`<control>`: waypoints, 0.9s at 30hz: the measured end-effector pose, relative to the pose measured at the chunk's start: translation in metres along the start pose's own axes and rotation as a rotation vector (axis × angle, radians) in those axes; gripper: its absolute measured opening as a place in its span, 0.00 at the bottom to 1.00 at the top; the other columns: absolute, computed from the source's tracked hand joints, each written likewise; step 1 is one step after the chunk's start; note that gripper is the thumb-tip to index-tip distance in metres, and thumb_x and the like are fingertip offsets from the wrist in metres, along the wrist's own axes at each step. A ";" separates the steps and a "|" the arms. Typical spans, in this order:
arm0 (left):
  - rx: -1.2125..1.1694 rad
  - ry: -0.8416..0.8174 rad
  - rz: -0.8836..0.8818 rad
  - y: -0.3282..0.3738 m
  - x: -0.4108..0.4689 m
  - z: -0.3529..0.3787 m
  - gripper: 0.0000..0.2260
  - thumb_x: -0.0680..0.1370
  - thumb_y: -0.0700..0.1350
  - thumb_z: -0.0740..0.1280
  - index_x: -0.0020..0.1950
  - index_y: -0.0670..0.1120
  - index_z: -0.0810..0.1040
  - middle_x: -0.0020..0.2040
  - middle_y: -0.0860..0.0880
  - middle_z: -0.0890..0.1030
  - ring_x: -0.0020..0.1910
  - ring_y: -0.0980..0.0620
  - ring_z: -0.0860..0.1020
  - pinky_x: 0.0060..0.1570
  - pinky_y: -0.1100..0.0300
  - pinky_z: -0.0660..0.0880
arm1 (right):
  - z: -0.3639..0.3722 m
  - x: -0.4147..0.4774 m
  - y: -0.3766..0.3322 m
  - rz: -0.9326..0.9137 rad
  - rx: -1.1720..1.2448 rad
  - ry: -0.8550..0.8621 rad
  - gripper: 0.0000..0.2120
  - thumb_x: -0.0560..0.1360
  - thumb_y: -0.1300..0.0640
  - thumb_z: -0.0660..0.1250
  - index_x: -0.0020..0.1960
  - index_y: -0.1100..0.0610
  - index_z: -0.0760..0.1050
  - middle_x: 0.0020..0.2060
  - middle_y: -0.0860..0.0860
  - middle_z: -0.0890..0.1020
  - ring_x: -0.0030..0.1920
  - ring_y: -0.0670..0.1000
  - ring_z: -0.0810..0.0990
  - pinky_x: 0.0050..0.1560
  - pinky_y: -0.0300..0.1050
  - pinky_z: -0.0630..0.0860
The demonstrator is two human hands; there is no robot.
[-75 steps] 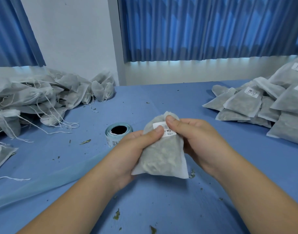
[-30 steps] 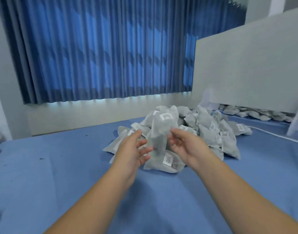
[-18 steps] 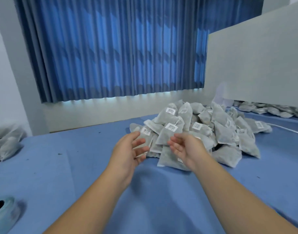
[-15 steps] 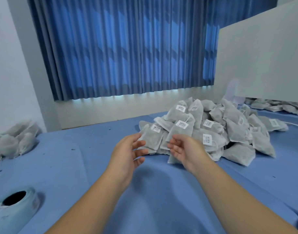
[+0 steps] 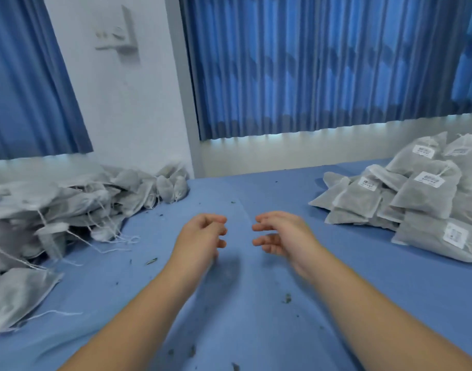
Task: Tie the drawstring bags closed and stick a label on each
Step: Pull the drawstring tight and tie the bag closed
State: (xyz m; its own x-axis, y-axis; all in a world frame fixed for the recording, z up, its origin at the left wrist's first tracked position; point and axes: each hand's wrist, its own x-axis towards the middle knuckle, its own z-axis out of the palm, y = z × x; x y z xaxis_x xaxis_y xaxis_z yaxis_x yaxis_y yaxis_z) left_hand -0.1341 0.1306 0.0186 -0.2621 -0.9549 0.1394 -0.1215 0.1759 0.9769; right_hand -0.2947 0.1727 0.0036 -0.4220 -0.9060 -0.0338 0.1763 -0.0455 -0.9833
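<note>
My left hand [image 5: 202,236] and my right hand [image 5: 280,235] hover side by side over the middle of the blue table [image 5: 243,303], fingers loosely curled, holding nothing. A heap of unlabelled grey drawstring bags [image 5: 69,207] with loose white strings lies at the left. One more unlabelled bag [image 5: 18,295] lies at the near left edge. A pile of labelled bags [image 5: 417,199] with white barcode stickers sits at the right. The label roll is out of view.
Small dried herb bits [image 5: 286,298] are scattered on the tablecloth. Blue curtains [image 5: 323,65] and a white wall [image 5: 122,103] stand behind the table.
The labelled bag I held has been dropped on the right pile. My view has swung back left, and both hands have come back empty to the table's middle.
</note>
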 end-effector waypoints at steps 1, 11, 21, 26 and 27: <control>0.146 0.048 0.047 -0.005 0.002 -0.016 0.05 0.78 0.41 0.64 0.47 0.50 0.78 0.42 0.51 0.80 0.38 0.53 0.78 0.38 0.59 0.71 | 0.012 0.001 0.006 -0.036 -0.100 -0.026 0.06 0.76 0.65 0.63 0.49 0.57 0.77 0.45 0.53 0.83 0.28 0.49 0.81 0.30 0.38 0.74; 1.029 -0.176 0.001 -0.050 -0.006 -0.093 0.06 0.72 0.49 0.65 0.46 0.50 0.75 0.43 0.52 0.79 0.45 0.51 0.80 0.37 0.60 0.70 | 0.093 0.011 0.036 -0.424 -1.023 -0.350 0.26 0.68 0.69 0.59 0.63 0.52 0.75 0.56 0.46 0.77 0.52 0.46 0.76 0.50 0.34 0.71; 1.220 0.054 -0.100 -0.065 0.007 -0.154 0.06 0.75 0.46 0.59 0.38 0.49 0.66 0.40 0.52 0.71 0.44 0.47 0.73 0.41 0.57 0.66 | 0.114 0.021 0.043 -0.396 -1.148 -0.241 0.23 0.72 0.65 0.61 0.64 0.51 0.73 0.60 0.47 0.76 0.60 0.50 0.74 0.60 0.47 0.73; 1.312 0.089 -0.110 -0.074 0.014 -0.184 0.09 0.76 0.48 0.59 0.37 0.47 0.68 0.39 0.51 0.73 0.44 0.47 0.74 0.34 0.58 0.62 | 0.136 0.011 0.062 -0.535 -1.076 -0.138 0.18 0.74 0.63 0.60 0.62 0.51 0.72 0.58 0.44 0.71 0.53 0.50 0.75 0.53 0.48 0.75; 1.287 0.087 -0.098 -0.075 0.014 -0.188 0.10 0.76 0.49 0.58 0.37 0.45 0.70 0.39 0.50 0.74 0.43 0.46 0.75 0.32 0.59 0.62 | 0.138 0.009 0.068 -0.570 -1.041 -0.124 0.18 0.74 0.64 0.60 0.62 0.52 0.72 0.58 0.44 0.70 0.52 0.49 0.76 0.51 0.47 0.75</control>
State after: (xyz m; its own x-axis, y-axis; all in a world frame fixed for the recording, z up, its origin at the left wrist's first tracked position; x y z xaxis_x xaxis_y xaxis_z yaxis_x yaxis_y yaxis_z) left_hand 0.0513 0.0592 -0.0223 -0.1428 -0.9806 0.1341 -0.9780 0.1606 0.1334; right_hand -0.1639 0.1039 -0.0392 -0.1067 -0.9031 0.4160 -0.8384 -0.1431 -0.5259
